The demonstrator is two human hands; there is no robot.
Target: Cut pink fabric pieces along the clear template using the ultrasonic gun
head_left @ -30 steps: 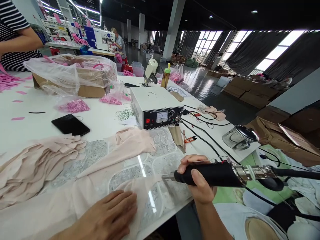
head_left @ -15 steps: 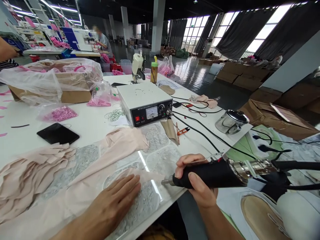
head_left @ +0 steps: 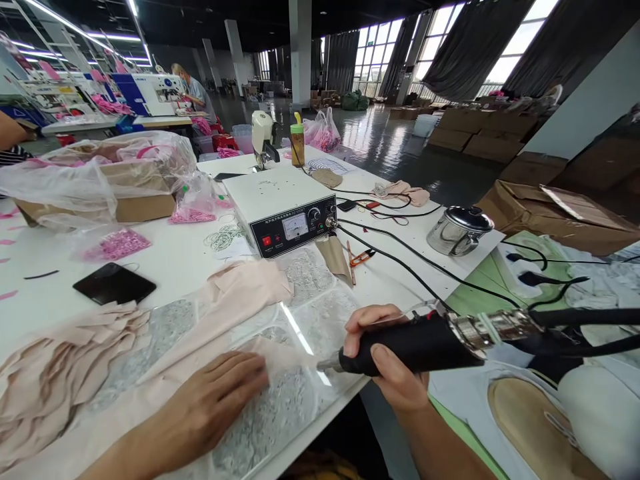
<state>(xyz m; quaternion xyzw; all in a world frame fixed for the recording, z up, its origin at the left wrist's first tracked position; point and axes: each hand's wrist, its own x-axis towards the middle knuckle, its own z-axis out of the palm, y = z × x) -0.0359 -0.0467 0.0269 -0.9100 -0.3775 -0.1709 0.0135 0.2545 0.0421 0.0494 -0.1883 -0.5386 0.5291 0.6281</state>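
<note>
My right hand (head_left: 393,363) is wrapped round the black grip of a handheld ultrasonic welder (head_left: 425,343), its metal tip pointing left, at the end of a thin pale pink fabric strip (head_left: 285,353). My left hand (head_left: 213,400) lies over that fabric, palm down, fingers stretched forward and a little blurred; what is under the palm is hidden. Beneath lies a clear sheet with a grey stone pattern (head_left: 280,407). Long pale pink cloth (head_left: 185,347) runs across it, and a pile of cut pink fabric pieces (head_left: 65,367) sits at the left.
Behind stands the welder's white control box (head_left: 285,200) with a dial. Orange thread snips (head_left: 363,257), a steel cup (head_left: 460,230) and black cables are at the right. A black phone (head_left: 115,283) and a plastic-lined cardboard box (head_left: 140,180) are left. A person sits at a sewing machine beyond.
My left hand has drawn slightly left and back along the fabric, its fingers now blurred. The welder stays in my right hand near the strip's end. The view has shifted a little.
</note>
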